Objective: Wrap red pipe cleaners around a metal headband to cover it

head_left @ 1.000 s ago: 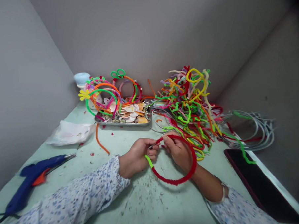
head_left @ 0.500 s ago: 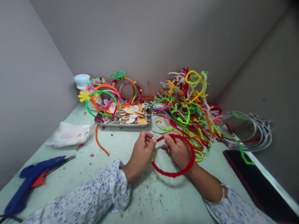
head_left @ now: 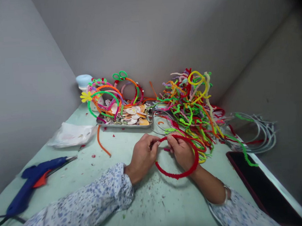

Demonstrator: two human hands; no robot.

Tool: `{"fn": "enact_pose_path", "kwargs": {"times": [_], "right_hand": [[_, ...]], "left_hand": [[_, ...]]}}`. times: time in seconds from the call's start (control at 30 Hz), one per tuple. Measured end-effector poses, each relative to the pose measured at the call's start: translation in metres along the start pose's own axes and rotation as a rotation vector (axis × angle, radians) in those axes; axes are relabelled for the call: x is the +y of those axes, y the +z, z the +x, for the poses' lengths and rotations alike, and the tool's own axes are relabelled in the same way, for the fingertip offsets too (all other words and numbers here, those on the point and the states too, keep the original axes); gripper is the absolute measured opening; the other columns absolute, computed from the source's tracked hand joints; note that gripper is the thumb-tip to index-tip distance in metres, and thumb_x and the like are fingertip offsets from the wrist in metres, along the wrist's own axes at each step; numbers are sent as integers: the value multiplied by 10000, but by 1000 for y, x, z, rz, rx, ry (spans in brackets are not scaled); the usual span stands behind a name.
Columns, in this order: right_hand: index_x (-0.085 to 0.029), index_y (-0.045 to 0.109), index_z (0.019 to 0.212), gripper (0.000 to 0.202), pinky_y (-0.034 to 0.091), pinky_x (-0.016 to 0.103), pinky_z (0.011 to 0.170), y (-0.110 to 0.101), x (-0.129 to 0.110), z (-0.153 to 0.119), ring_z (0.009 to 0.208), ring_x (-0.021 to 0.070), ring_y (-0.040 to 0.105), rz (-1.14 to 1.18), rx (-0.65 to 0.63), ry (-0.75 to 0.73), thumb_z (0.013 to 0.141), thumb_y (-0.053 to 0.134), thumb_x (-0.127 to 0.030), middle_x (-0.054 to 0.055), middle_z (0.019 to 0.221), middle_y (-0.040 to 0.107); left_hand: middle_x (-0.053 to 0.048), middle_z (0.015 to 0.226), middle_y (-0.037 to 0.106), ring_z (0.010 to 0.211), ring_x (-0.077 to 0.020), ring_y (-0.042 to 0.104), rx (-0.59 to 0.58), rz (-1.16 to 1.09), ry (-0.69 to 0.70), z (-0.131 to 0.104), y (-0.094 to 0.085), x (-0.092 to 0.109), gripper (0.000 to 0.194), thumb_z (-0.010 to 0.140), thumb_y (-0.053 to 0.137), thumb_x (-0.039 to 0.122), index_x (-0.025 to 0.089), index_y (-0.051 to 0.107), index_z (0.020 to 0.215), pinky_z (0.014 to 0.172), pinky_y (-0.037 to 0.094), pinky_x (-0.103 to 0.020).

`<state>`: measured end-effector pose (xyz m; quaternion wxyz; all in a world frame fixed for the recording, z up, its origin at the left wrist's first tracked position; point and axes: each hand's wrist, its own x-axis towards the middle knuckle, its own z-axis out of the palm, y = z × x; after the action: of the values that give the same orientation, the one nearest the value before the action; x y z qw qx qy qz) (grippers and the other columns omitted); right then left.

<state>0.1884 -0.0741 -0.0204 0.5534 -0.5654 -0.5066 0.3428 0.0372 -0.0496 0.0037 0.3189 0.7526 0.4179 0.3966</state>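
A headband wound in red pipe cleaner (head_left: 177, 175) is held up over the table in front of me. My left hand (head_left: 144, 155) pinches the far left part of its curve between thumb and fingers. Just to the right, my right hand (head_left: 181, 151) grips the same red band, its thumb on top and the forearm passing behind the loop. The two sets of fingertips are close together. A bit of yellow-green shows on the band beside my left palm. Some of the band is hidden behind the fingers.
A metal tray (head_left: 126, 126) of shells has finished colourful headbands (head_left: 105, 91) on it. Right of it is a heap of pipe cleaners (head_left: 190, 108). A blue glue gun (head_left: 36, 179) and plastic bag (head_left: 72, 134) lie left; wire hoops (head_left: 262, 134) and a phone (head_left: 259, 188) lie right.
My left fingers have closed in along the red band toward my right hand, and the knuckles are turned over slightly more. My right hand keeps its hold with little movement.
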Motion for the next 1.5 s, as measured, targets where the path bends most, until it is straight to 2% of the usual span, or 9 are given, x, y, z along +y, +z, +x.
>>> {"fn": "enact_pose_path", "kwargs": {"times": [0.23, 0.5, 0.77, 0.93, 1.13, 1.3, 1.5], "right_hand": [[-213, 463, 684, 318, 341, 236, 457, 0, -2, 0, 463, 108, 388, 2, -5, -22, 904, 455, -442, -59, 525, 400], [-217, 480, 695, 314, 341, 246, 461, 0, -3, -2, 474, 122, 398, -46, -30, -42, 896, 449, -455, -51, 541, 416], [-220, 473, 644, 349, 356, 258, 481, 0, -4, -1, 480, 132, 411, -55, -15, -32, 888, 459, -469, -44, 522, 414], [-214, 473, 624, 388, 341, 249, 449, 1, -5, -1, 447, 117, 400, 7, 40, 101, 847, 497, -530, -49, 495, 421], [-199, 482, 591, 419, 336, 233, 437, -2, -9, -1, 435, 101, 397, 69, -17, 141, 822, 526, -546, -47, 472, 441], [-186, 521, 640, 382, 349, 223, 447, -4, -8, 1, 448, 97, 406, 142, -66, 102, 833, 535, -516, -43, 503, 457], [-179, 533, 650, 380, 327, 217, 430, -5, -7, 1, 444, 90, 403, 224, -91, 95, 838, 540, -510, -37, 519, 478]], "left_hand": [[-39, 858, 633, 800, -155, 569, -49, -115, -130, 0, 4, -6, 156, 843, 504, 228, 185, 650, 878, 716, 431, -259], [6, 642, 568, 564, -112, 470, -136, -342, -375, 5, 7, -9, 113, 764, 536, 231, 148, 612, 770, 555, 366, -236], [20, 566, 529, 501, -96, 443, -155, -456, -464, 7, 5, -7, 121, 736, 588, 247, 131, 617, 758, 503, 333, -227], [3, 628, 565, 543, -93, 489, -170, -616, -464, 10, 4, -5, 175, 748, 627, 299, 129, 610, 784, 559, 380, -223], [-28, 672, 584, 529, -89, 517, -321, -883, -625, 16, -1, -6, 288, 812, 570, 405, 125, 581, 744, 525, 381, -209], [-21, 662, 585, 514, -66, 505, -475, -998, -654, 19, -6, -12, 176, 769, 658, 279, 112, 607, 749, 499, 376, -176], [-21, 695, 614, 526, -44, 532, -581, -1167, -826, 20, -8, -14, 138, 775, 665, 207, 100, 669, 861, 500, 401, -139]]}}
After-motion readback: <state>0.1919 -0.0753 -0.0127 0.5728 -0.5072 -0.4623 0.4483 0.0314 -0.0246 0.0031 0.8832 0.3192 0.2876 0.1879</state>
